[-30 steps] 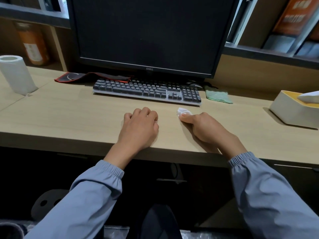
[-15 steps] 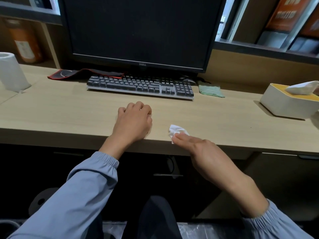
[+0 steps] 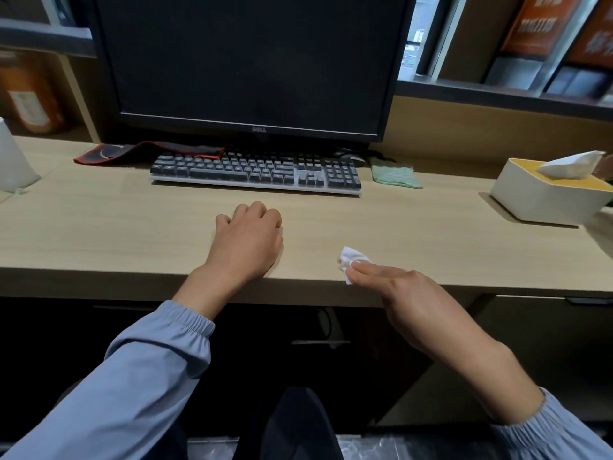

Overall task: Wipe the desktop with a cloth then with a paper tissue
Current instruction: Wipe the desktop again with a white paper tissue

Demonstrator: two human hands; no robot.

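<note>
The right hand point(image 3: 408, 293) pinches a crumpled tissue point(image 3: 351, 258) at the surface point(image 3: 132, 227) edge, where it could slip off; the left hand point(image 3: 247, 242) rests curled, empty.

Keyboard point(image 3: 255, 174) before monitor point(image 3: 245, 61), cloth point(image 3: 394, 176) right

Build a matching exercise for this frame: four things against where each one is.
Things
1. tissue
2. cloth
3. tissue box
4. left hand

Places
A. just right of the keyboard
B. pinched by the right hand near the front edge of the desk
C. far right of the desk
D. resting on the desk in front of the keyboard

Pairs: 1-B, 2-A, 3-C, 4-D
</note>
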